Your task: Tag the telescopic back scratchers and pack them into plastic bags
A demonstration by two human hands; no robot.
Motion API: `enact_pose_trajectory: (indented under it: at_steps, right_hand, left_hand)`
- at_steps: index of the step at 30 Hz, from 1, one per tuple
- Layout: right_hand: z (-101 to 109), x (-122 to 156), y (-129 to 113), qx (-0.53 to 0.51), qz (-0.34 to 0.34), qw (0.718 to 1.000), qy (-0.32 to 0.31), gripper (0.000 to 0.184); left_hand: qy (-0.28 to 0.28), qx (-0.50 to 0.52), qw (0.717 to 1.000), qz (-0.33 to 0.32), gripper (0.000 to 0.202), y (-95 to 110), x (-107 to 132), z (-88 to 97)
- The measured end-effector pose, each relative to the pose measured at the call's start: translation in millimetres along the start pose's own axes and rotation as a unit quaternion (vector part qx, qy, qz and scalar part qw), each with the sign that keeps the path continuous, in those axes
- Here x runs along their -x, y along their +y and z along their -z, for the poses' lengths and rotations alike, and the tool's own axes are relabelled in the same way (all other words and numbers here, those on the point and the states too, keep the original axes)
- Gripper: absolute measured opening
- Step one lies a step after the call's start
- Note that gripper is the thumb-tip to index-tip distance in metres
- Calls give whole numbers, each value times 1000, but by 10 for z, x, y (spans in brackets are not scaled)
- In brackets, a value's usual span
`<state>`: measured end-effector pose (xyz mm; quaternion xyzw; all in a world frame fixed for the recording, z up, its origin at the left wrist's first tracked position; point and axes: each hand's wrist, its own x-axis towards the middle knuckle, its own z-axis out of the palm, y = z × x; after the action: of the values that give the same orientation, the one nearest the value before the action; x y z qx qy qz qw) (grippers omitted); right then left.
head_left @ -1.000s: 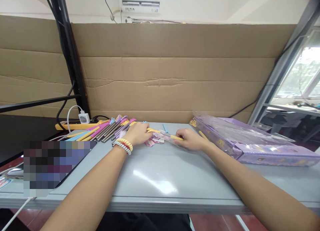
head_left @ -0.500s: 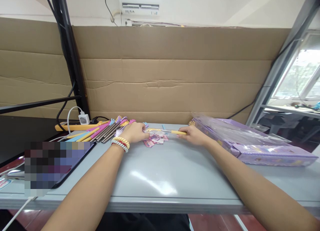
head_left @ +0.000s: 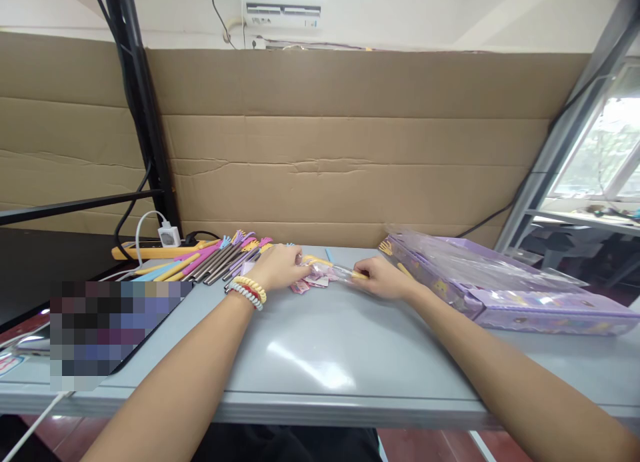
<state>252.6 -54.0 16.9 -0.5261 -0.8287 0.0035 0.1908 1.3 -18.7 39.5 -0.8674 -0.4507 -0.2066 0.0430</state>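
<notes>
Between my hands lies a yellow back scratcher (head_left: 359,275), mostly inside a clear plastic sleeve (head_left: 341,273). My left hand (head_left: 280,269) is closed on the sleeve's left end, its fingertips partly hidden. My right hand (head_left: 383,277) is closed around the scratcher's yellow handle end. Small pink printed slips (head_left: 301,286) lie on the table under the sleeve. Left of my left hand is a pile of back scratchers (head_left: 215,262) with coloured handles, metal rods and hand-shaped tips. Another yellow back scratcher (head_left: 385,247) lies behind my right hand, against the purple box.
The purple box (head_left: 550,312), with clear plastic sleeves (head_left: 480,262) on it, stands at the right. A tablet-like device (head_left: 120,335), its screen blurred, lies at the left near a yellow power strip (head_left: 150,252) and a white charger (head_left: 169,235). Cardboard (head_left: 350,142) closes off the back.
My right hand has moved slightly left and down with the handle end, and less of the handle shows. My left hand has shifted a little right. The gap between the hands is smaller.
</notes>
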Motion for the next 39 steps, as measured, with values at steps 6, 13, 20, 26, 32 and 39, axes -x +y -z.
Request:
enact_pose_trajectory:
  at_steps: [6, 13, 20, 26, 32, 39]
  right_hand:
    - [77, -10, 4, -25, -13, 1000, 14, 25]
    - [151, 19, 94, -13, -23, 999, 26, 33]
    - [185, 48, 190, -12, -92, 987, 129, 35]
    - [154, 8, 55, -56, -117, 960, 250, 31]
    - [121, -1, 7, -66, -80, 948, 301, 33]
    - [115, 7, -51, -82, -86, 928, 352, 35]
  left_hand:
    - [-16, -16, 1000, 4, 31, -107, -18, 30]
    - [16, -44, 998, 47, 27, -324, -33, 78]
    - [25, -41, 993, 103, 38, -472, -12, 108]
    - [-48, -32, 994, 88, 52, -243, -28, -51]
    - [-98, -19, 993, 56, 66, -201, -20, -95]
    - [-146, 22, 988, 54, 90, -166, 5, -67]
